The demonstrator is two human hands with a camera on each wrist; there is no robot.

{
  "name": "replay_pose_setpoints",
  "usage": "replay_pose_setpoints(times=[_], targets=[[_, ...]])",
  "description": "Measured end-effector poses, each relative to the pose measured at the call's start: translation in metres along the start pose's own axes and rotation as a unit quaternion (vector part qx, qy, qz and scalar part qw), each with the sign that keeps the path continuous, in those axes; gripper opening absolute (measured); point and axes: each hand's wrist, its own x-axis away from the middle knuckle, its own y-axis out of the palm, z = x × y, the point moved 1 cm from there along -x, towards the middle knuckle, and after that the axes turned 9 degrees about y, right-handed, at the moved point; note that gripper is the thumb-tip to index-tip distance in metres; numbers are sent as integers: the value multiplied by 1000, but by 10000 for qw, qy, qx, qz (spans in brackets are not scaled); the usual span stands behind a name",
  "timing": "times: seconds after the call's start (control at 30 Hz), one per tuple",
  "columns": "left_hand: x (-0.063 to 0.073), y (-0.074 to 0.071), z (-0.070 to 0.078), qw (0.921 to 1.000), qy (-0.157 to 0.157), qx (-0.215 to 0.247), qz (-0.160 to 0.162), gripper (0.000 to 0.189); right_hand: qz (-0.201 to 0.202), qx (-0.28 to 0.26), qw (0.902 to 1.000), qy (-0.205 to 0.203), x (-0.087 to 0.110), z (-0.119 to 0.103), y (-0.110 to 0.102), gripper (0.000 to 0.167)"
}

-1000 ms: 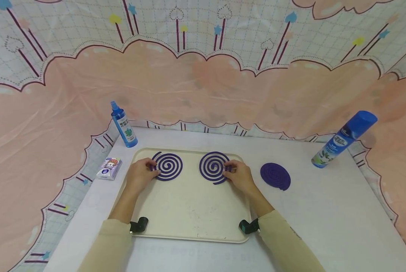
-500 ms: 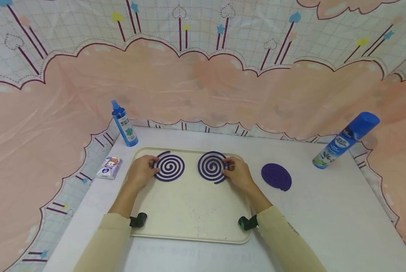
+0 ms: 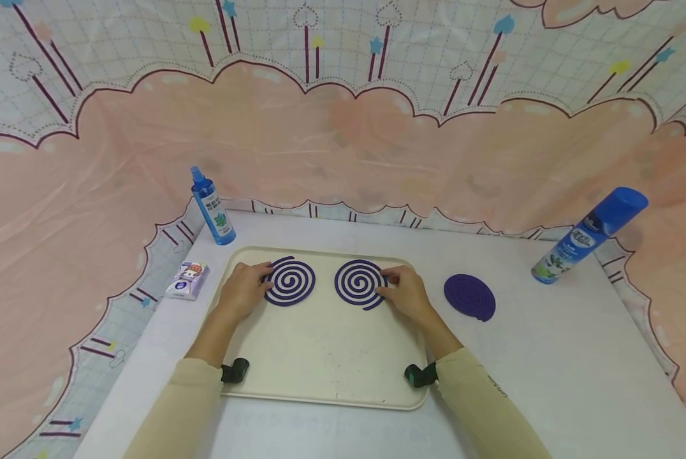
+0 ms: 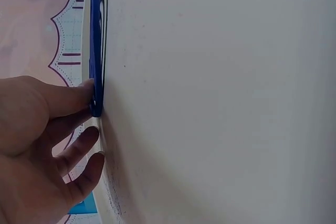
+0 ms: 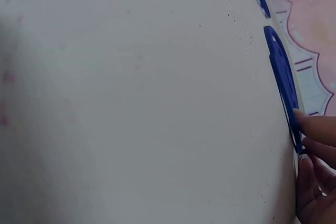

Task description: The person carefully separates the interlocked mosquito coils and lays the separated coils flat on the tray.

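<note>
Two purple spiral mosquito coils are side by side over the far half of a cream tray [image 3: 320,357], with a gap between them. My left hand [image 3: 242,293] pinches the left coil [image 3: 291,282] at its outer left edge. In the left wrist view that coil [image 4: 95,40] appears edge-on, thumb on top and the lower fingers spread loosely. From the other side, my right hand [image 3: 405,293] grips the right coil [image 3: 359,282] by its outer right rim between thumb and fingers. To the right of the tray lies a third, tightly wound purple coil disc [image 3: 470,297].
A blue spray bottle [image 3: 213,210] stands behind the tray's left corner. Near it sits a small purple-and-white packet [image 3: 187,280]. At the right, a blue aerosol can [image 3: 588,236] stands on the white table [image 3: 549,370]. A patterned cloth [image 3: 331,146] hangs behind.
The left coil has turned slightly clockwise and shifted a little right. The right coil has slid slightly left, narrowing the gap. Both hands keep their grip; the view has shifted a little.
</note>
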Motion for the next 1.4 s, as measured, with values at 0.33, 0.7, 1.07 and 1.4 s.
replay_pose_setpoints(times=[0.33, 0.7, 1.07, 1.4], targets=[[2, -2, 7, 9990, 85, -351, -276, 42, 36, -45, 10000, -46, 0, 4, 1, 43], [3, -7, 5, 9990, 4, -125, -427, 42, -30, -79, 10000, -6, 0, 4, 1, 44], [-1, -10, 5, 9987, -20, 69, -498, 41, -230, -351, 9990, 119, 0, 7, -3, 47], [-10, -9, 20, 9995, -81, 311, -20, 41, -565, -748, 9954, 187, 8, 12, -21, 57]])
